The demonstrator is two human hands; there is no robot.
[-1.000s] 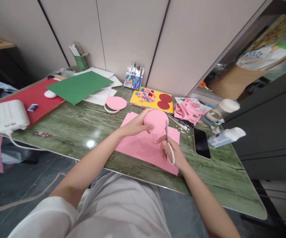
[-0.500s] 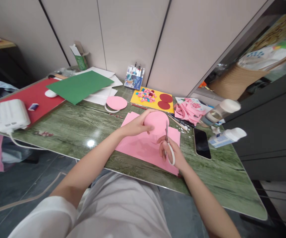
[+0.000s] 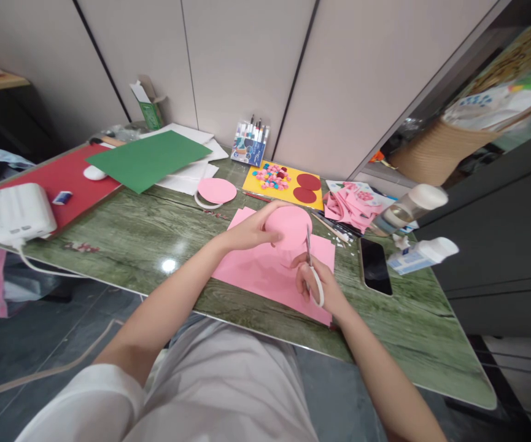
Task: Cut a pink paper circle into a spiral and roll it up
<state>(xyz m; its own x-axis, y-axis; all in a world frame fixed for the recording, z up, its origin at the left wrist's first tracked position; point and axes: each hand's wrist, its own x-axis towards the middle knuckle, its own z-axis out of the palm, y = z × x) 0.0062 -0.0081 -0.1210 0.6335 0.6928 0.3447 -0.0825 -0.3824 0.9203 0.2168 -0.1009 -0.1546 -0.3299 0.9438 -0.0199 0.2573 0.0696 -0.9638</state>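
Observation:
Between thumb and fingers my left hand (image 3: pixel 265 228) pinches a pink paper circle (image 3: pixel 291 222) from its left side. My right hand (image 3: pixel 318 279) is closed around the white-handled scissors (image 3: pixel 315 288), their blades against the circle's right edge. A thin strip of pink paper seems to hang below the circle, partly hidden by my right fingers. Beneath both hands lies a stack of pink sheets (image 3: pixel 256 270) on the green wood-grain table (image 3: pixel 145 245). Another pink circle (image 3: pixel 218 191) rests by a roll of tape (image 3: pixel 199 201) to the left.
Behind stand a yellow sheet (image 3: pixel 251 180) with pompoms and red circles, and a marker pack (image 3: pixel 249 142). Pink scraps (image 3: pixel 350 209), a phone (image 3: pixel 375 266) and two bottles (image 3: pixel 424 253) are on the right. Green paper (image 3: pixel 150 161) and a white power bank (image 3: pixel 21 213) lie left.
The pink circle and my left hand have shifted very slightly left. The scissors stay at the circle's right edge, moved a little left with my right hand.

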